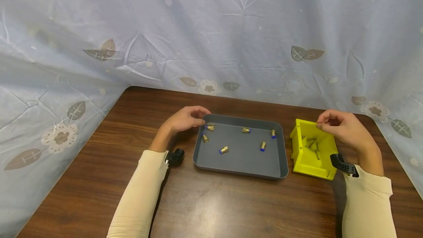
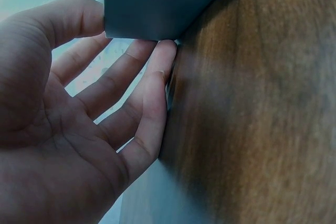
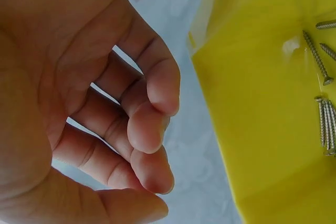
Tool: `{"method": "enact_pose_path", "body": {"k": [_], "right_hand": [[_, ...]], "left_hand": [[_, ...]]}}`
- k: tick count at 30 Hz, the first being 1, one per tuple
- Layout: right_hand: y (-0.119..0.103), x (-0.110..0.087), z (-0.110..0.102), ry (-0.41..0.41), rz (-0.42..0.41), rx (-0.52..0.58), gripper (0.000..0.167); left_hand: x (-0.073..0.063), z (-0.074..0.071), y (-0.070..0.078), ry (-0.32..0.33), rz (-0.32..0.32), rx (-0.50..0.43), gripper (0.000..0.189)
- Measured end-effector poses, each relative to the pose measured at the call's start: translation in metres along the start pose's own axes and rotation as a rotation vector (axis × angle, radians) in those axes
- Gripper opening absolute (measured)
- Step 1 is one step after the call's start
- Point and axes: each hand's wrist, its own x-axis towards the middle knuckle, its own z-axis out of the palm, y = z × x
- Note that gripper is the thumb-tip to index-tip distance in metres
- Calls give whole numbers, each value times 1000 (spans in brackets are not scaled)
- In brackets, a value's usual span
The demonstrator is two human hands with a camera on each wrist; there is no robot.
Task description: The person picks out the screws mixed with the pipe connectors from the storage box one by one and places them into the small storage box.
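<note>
My left hand (image 1: pixel 185 119) holds the back left corner of a dark grey tray (image 1: pixel 242 161). In the left wrist view its thumb is against the tray wall (image 2: pixel 152 3) and the other fingers curl beneath that corner. Several brass pneumatic fittings (image 1: pixel 224 150) with blue collars lie scattered in the tray; a thin screw-like piece (image 1: pixel 210 124) lies by one at the back left. My right hand (image 1: pixel 347 129) hovers at the back right rim of a yellow bin (image 1: pixel 314 172), fingers loosely bent, nothing visible between them. Inside the bin lie several screws (image 3: pixel 316 59).
Both containers stand on a dark wood-grain table (image 1: pixel 231 205), the bin just right of the tray. A pale blue patterned cloth (image 1: pixel 211 39) hangs behind and beside the table. Each wrist wears a black camera (image 1: pixel 175 156).
</note>
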Motion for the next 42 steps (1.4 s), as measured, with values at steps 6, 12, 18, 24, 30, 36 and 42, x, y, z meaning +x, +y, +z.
{"method": "enact_pose_path", "body": {"k": [6, 12, 18, 24, 30, 36, 42], "right_hand": [[-8, 5, 6, -27, -26, 27, 4], [-24, 12, 17, -33, -70, -5, 6], [-42, 20, 30, -19, -119, -11, 8], [-55, 29, 46, -32, -200, -21, 10], [-67, 37, 61, -53, -228, 0, 11], [-80, 49, 77, -93, -248, 68, 13], [-92, 62, 92, -122, -281, 104, 12]], "left_hand": [[0, 0, -1, -4, 6, 7, 40], [0, 0, 0, -2, 6, 3, 41], [0, 1, 0, -4, -1, -5, 42], [-1, 1, 0, 4, -4, -3, 41], [0, 1, -1, 6, -3, -6, 41], [1, 2, -3, 1, -9, -6, 42], [2, 4, -4, 3, -7, 4, 41]]}}
